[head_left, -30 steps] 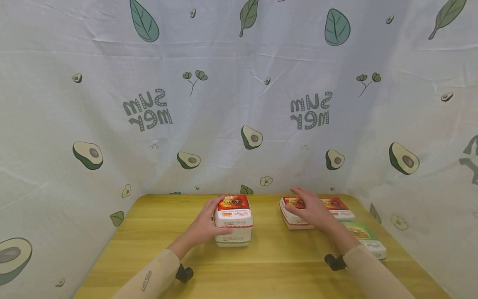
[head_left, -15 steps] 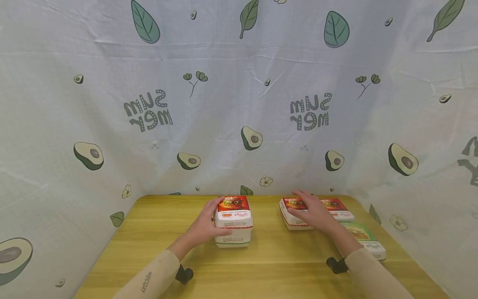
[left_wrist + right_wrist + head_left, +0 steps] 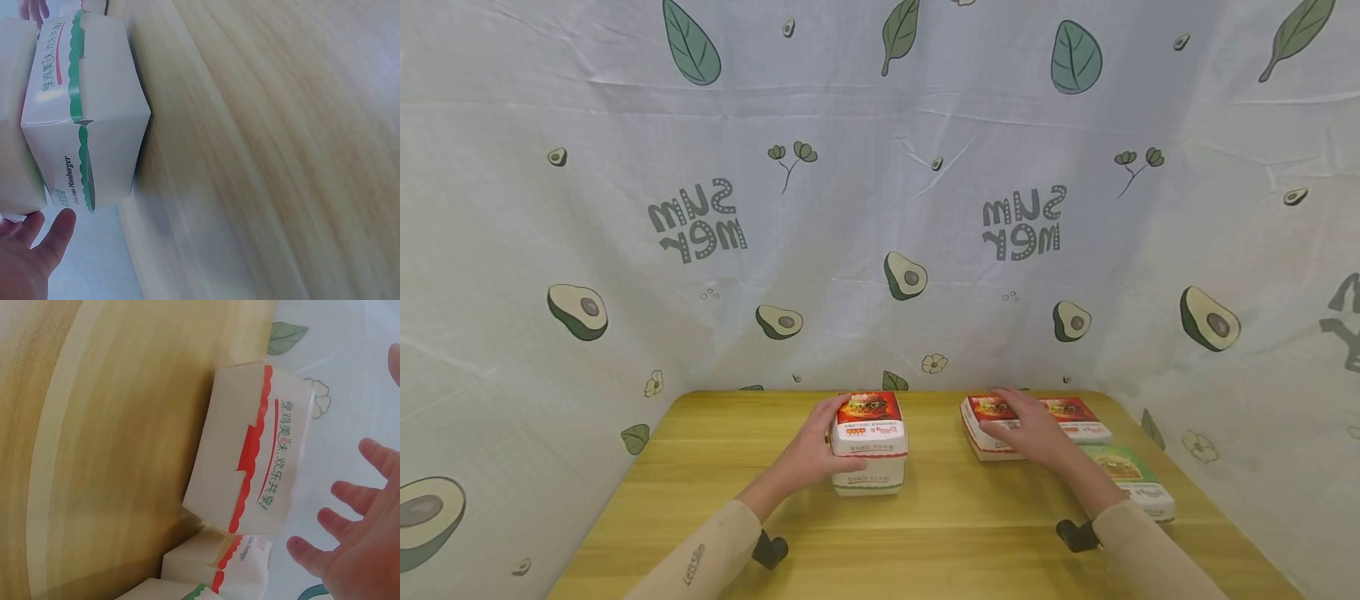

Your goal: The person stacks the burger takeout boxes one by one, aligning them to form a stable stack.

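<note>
Two paper hamburger boxes stand stacked mid-table: a red-topped hamburger box [image 3: 880, 433] on a green-trimmed one [image 3: 872, 481]. My left hand [image 3: 808, 446] grips the stack's left side, thumb across the front and fingers at the upper back edge. The left wrist view shows the lower box's green scalloped flap [image 3: 76, 69] close up, with the upper box [image 3: 14, 119] beside it. Over on the right, my right hand [image 3: 1036, 432] is spread above another red-topped box [image 3: 988, 433]. In the right wrist view its fingers [image 3: 353, 499] are apart from that box [image 3: 250, 450].
Behind the right forearm lie a further red-topped box [image 3: 1078, 419] and a green-topped box [image 3: 1123, 471]. The wooden table [image 3: 850, 567] ends at a white printed curtain [image 3: 835, 250] at the back and sides. Black wrist cameras [image 3: 769, 550] jut from both sleeves.
My right hand has shifted slightly to the right and lower over the red-topped box. The left hand and the stack have stayed put.
</note>
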The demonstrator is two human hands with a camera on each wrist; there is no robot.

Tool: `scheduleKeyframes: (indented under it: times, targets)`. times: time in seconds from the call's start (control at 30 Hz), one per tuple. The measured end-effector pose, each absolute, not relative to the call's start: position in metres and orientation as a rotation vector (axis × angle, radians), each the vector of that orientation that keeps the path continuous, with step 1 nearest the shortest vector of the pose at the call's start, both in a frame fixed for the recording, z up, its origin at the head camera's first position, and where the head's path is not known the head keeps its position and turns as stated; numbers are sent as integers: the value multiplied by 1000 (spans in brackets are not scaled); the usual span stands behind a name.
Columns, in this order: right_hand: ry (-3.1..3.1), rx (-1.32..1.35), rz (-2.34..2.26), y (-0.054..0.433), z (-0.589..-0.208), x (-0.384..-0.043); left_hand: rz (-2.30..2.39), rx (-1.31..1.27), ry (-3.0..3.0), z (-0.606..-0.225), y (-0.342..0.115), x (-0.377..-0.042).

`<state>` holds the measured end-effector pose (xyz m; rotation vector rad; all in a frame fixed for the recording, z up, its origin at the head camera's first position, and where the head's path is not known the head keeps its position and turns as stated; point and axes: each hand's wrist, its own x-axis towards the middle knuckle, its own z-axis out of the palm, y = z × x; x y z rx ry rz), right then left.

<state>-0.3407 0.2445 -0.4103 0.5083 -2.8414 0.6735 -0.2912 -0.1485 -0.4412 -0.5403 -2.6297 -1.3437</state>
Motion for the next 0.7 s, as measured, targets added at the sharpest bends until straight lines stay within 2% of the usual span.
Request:
scheduleKeyframes:
  times: [0.7]
  targets:
    - [-2868, 484, 682, 250, -422, -339, -1340, -544, -2628, -442, -148, -292]
